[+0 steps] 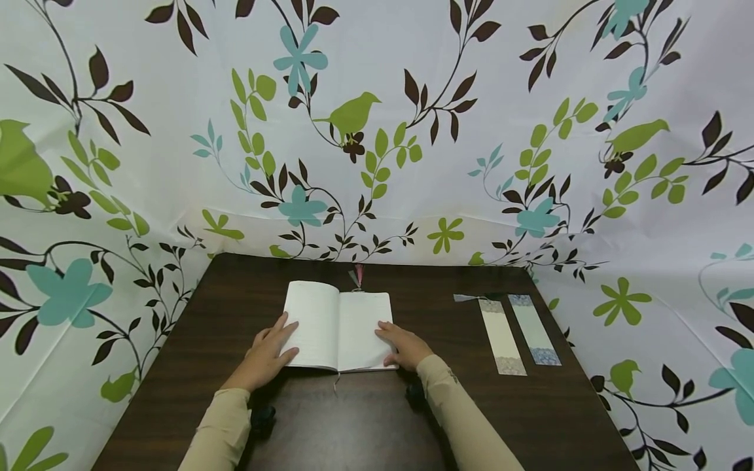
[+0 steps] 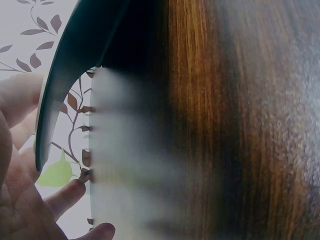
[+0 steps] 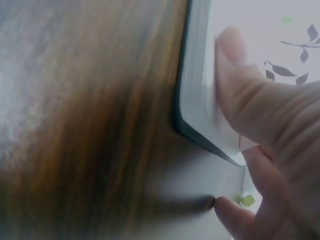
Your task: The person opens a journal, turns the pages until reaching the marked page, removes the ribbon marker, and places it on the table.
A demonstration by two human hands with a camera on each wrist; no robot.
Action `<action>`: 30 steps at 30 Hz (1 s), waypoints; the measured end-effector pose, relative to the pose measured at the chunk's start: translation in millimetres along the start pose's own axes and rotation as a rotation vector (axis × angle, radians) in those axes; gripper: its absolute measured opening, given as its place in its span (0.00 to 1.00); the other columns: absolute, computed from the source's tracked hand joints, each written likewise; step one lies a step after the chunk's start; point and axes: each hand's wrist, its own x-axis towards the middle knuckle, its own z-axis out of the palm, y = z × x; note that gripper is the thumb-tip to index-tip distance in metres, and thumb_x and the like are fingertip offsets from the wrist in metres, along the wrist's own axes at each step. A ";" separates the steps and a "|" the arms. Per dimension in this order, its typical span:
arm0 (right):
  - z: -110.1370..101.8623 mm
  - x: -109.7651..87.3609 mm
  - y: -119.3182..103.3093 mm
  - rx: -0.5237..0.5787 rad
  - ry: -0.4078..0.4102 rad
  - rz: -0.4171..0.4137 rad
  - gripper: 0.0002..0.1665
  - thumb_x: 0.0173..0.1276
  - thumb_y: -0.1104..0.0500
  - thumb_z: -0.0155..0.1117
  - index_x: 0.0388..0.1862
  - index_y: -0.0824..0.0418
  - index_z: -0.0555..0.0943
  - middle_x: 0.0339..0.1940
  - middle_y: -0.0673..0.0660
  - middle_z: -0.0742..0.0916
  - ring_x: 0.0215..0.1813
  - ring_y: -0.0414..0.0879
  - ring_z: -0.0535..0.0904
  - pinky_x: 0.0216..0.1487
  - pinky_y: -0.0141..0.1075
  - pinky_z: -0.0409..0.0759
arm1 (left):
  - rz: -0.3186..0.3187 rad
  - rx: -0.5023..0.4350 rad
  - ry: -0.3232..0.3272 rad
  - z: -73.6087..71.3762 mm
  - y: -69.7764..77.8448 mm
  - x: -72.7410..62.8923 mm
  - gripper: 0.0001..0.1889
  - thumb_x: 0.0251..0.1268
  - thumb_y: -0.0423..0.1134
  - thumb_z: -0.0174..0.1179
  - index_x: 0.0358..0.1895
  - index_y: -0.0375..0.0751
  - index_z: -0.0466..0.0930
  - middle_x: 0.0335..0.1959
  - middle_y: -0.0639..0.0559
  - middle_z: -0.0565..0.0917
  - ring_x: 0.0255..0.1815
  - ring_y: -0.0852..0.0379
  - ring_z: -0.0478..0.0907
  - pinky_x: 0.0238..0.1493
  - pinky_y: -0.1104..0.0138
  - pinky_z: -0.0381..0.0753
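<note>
Sleeves (image 1: 219,428) are stretched forward, open book (image 1: 312,324), fold (image 1: 338,335) pointing away, touched either side by loosely spread left hand (image 1: 263,353) and right hand (image 1: 408,347).

2 sleeved arms (image 1: 471,418) reach forward — left hand (image 1: 263,351) and right hand (image 1: 408,347) apart, thumbs (image 1: 287,356) pointing inward.

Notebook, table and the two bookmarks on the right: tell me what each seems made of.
Notebook: matte paper pages, judging by the layered edges; dark cover, material unclear. Table: dark wood or wood-look laminate, with streaky grain and a soft sheen. Cream bookmark and pale green bookmark: probably matte card, flat, straight-edged and glare-free.
</note>
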 end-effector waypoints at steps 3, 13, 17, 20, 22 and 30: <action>1.5 0.2 -1.8 -0.001 0.024 0.025 0.42 0.58 0.53 0.78 0.71 0.60 0.76 0.77 0.56 0.72 0.76 0.53 0.68 0.70 0.47 0.70 | 0.000 0.006 -0.004 0.1 0.6 0.3 0.33 0.76 0.45 0.59 0.79 0.42 0.61 0.83 0.38 0.47 0.73 0.22 0.52 0.59 0.21 0.53; 3.9 1.5 -4.6 -0.042 0.137 -0.028 0.34 0.57 0.53 0.78 0.63 0.61 0.82 0.72 0.58 0.78 0.73 0.53 0.72 0.68 0.47 0.73 | -0.002 0.006 -0.017 -0.7 0.8 0.9 0.33 0.77 0.46 0.58 0.79 0.42 0.61 0.83 0.37 0.47 0.73 0.21 0.51 0.58 0.21 0.53; 6.1 4.5 -3.5 -0.058 0.204 -0.057 0.36 0.56 0.53 0.79 0.64 0.59 0.81 0.75 0.60 0.74 0.75 0.54 0.69 0.69 0.47 0.71 | -0.010 0.008 -0.023 -0.5 0.9 1.2 0.33 0.77 0.46 0.58 0.79 0.43 0.61 0.83 0.37 0.46 0.74 0.22 0.50 0.58 0.21 0.52; 6.3 7.3 -4.1 -0.041 0.269 -0.063 0.41 0.53 0.55 0.82 0.67 0.60 0.79 0.77 0.62 0.70 0.78 0.57 0.63 0.72 0.48 0.68 | -0.012 0.009 -0.023 0.1 0.9 1.6 0.33 0.77 0.45 0.58 0.79 0.42 0.60 0.83 0.37 0.46 0.74 0.22 0.50 0.59 0.21 0.52; 5.4 8.7 -5.7 -0.006 0.302 -0.052 0.46 0.51 0.58 0.83 0.69 0.61 0.75 0.79 0.64 0.67 0.78 0.60 0.61 0.72 0.49 0.67 | -0.012 0.012 -0.022 0.5 0.8 1.8 0.33 0.77 0.45 0.58 0.79 0.42 0.61 0.83 0.37 0.46 0.74 0.22 0.51 0.59 0.21 0.52; 2.2 9.3 -14.6 0.247 0.293 0.043 0.69 0.58 0.65 0.79 0.84 0.62 0.40 0.83 0.68 0.53 0.79 0.60 0.58 0.67 0.50 0.72 | 0.004 0.005 -0.010 2.4 -2.2 2.3 0.32 0.78 0.46 0.57 0.79 0.41 0.60 0.83 0.37 0.46 0.73 0.22 0.51 0.60 0.22 0.55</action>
